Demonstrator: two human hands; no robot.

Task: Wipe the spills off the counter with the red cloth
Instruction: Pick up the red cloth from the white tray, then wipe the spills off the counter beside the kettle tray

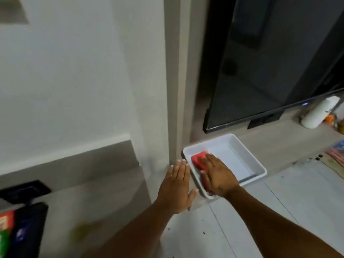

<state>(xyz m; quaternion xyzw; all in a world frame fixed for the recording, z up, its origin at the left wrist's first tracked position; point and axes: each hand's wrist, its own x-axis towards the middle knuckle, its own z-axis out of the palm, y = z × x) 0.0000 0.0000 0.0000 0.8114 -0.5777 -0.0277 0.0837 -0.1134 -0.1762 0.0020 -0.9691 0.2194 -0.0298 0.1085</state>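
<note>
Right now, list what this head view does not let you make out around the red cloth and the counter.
- Red cloth: its near part is hidden under the right hand, so the grip cannot be judged.
- White tray: its near left corner is covered by that hand.
- Dark specks on the counter: too small and blurred to identify.
- Items at the right edge: cut off by the frame.
- Left hand: flat, open, beside the tray; contact unclear.

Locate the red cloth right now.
Head view, centre: the red cloth lies in the left end of the white tray on the counter, under the right hand.
</note>
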